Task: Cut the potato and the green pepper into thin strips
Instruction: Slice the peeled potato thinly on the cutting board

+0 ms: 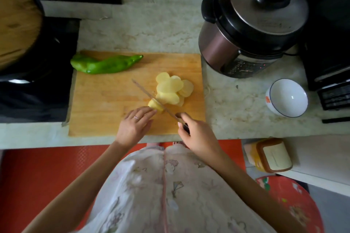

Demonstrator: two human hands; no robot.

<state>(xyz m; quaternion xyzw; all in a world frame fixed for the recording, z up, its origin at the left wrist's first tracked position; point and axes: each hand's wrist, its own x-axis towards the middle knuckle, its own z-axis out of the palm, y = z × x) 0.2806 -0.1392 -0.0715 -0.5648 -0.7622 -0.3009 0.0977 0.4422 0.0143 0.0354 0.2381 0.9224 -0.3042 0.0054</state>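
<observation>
Potato stub [155,105] sits on the cutting board [106,100], right of its middle and toward the near edge, pinned by the curled fingertips of the left hand [133,125]. At the board's near right corner the right hand [197,134] grips the handle of the knife [149,94], its blade against the stub's cut face. Fanned potato slices [173,89] lie on the board's right half, just beyond the blade. Whole, the green pepper [106,63] lies across the board's far left corner. A white bowl [287,97] stands off the board's right side.

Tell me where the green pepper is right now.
Head view: the green pepper lies whole at the far left corner of the cutting board, beside the stove, apart from the potato slices.
</observation>
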